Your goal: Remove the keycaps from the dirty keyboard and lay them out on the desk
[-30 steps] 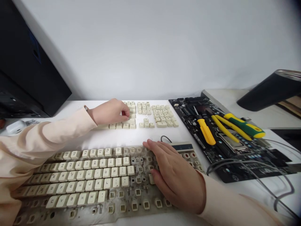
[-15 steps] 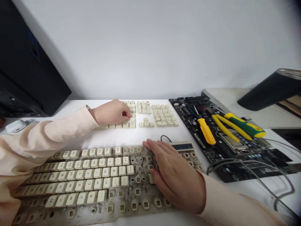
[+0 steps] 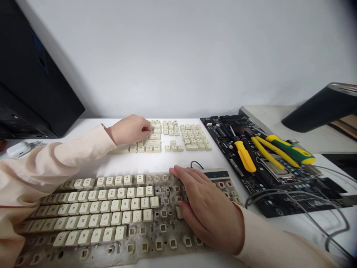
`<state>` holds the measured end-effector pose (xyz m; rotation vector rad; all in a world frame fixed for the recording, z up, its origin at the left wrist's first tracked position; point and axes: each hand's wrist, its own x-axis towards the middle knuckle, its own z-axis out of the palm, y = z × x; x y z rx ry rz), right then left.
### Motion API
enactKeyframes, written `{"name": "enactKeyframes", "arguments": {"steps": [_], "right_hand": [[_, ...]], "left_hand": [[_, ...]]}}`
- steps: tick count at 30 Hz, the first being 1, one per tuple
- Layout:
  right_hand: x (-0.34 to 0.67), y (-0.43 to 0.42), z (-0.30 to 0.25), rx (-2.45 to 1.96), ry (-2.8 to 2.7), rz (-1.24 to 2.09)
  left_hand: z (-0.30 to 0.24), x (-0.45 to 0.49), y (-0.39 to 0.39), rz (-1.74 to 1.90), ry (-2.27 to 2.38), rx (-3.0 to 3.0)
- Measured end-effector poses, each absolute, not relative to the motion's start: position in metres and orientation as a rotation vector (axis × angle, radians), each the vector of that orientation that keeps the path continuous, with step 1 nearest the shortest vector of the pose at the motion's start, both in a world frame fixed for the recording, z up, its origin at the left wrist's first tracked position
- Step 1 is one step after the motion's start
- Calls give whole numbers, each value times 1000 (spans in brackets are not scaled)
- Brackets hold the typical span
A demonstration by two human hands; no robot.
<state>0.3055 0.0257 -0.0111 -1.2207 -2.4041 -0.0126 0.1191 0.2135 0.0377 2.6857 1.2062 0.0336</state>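
A dusty off-white keyboard [image 3: 95, 207] lies in front of me, its left part full of keycaps and its right part showing many bare key posts. My right hand [image 3: 206, 208] rests flat across the bare right part, fingers stretched out. Over the loose keycaps [image 3: 153, 143] laid out in groups behind the keyboard is my left hand [image 3: 129, 129]. Its fingers are curled and pressed together; whatever they may hold is hidden. More loose keycaps lie to its right, in a small navigation group [image 3: 170, 129] and a number-pad group [image 3: 193, 137].
At right a black motherboard [image 3: 223, 145] carries a yellow screwdriver [image 3: 244, 155], yellow-handled pliers [image 3: 267, 152] and a green-and-yellow handle [image 3: 291, 149]. Grey cables [image 3: 304, 192] loop over its front. A black computer case [image 3: 33, 82] stands left, near a white earbud case [image 3: 18, 149].
My left hand has shifted slightly left and away from me, uncovering a wide keycap near its fingertips. My right hand has stayed in place on the keyboard.
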Motion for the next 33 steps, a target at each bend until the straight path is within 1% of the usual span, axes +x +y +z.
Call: {"name": "enactKeyframes", "arguments": {"steps": [25,33], "right_hand": [[305,26,-11,-1219,-2408,33],[305,26,-10,-1225,-2411,26]], "left_hand": [[43,126,210,31,1143,2689],[51,119,203,-33,952,2766]]}}
